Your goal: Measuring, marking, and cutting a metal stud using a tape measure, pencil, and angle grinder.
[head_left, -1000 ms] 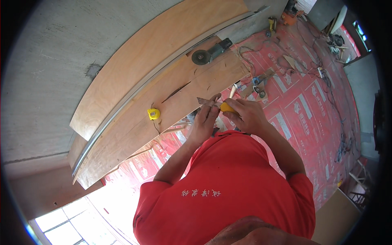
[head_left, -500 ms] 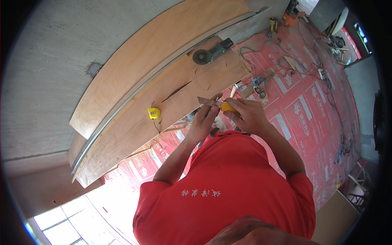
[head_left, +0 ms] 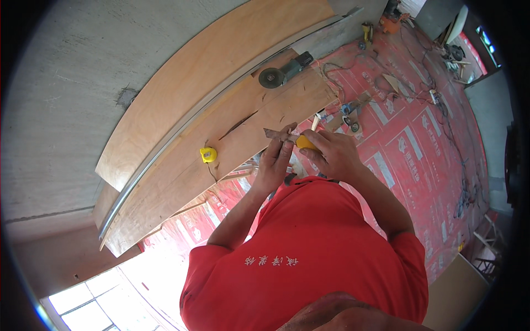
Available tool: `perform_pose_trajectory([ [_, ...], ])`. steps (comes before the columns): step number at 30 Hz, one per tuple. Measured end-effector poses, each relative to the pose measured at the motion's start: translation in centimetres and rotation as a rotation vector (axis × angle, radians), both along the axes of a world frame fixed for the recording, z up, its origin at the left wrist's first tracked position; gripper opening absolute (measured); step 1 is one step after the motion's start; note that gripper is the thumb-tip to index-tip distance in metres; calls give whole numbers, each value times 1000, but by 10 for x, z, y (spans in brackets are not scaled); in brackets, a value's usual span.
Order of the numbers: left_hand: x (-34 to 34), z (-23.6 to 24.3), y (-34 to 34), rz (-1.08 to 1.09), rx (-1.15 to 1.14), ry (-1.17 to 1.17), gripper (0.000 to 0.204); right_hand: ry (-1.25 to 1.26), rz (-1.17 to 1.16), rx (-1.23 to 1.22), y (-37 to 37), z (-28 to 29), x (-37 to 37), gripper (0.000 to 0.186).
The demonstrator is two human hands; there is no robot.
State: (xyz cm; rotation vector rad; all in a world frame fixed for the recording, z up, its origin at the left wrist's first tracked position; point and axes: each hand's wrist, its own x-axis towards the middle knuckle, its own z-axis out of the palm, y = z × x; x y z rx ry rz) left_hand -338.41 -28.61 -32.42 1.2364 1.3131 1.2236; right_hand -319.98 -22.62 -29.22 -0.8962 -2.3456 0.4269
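My right hand [head_left: 332,153] is closed round the yellow handle of a knife [head_left: 305,143]. Its flat, brownish blade points left and ends in a slanted tip. My left hand [head_left: 276,154] is closed at the blade, with thumb and fingers on either side of it. A small pale bit shows by those fingertips, too small to name. Both hands are in front of my waist, over the near edge of a long wooden board [head_left: 243,140]. On that board lie a yellow tape measure [head_left: 208,154] and an angle grinder [head_left: 284,70] with a dark disc.
A curved plywood sheet [head_left: 193,66] and a metal strip [head_left: 160,149] lie beyond the board, against a grey wall [head_left: 72,110]. Red printed sheeting [head_left: 408,171] covers the floor at right. Cables, a blue power tool [head_left: 348,108] and wood scraps [head_left: 391,83] lie on it.
The knife and my hands have shifted very slightly, and the left fingers have moved a little along the blade. The tape measure and grinder stay on the board.
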Motion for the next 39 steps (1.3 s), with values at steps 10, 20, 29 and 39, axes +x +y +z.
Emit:
perform_pose_trajectory([
  [10,-4,-4,-2,27,-205,4,36,2,-42,95,-3,-1,-2,36],
  [20,0,5,-1,-74,1,61,40,-17,66,-126,2,5,5,35],
  [29,-4,-2,-2,-63,-77,-22,42,9,-13,39,-4,0,0,36],
  [39,0,2,0,-41,-73,-57,39,18,43,-100,2,-6,2,39],
])
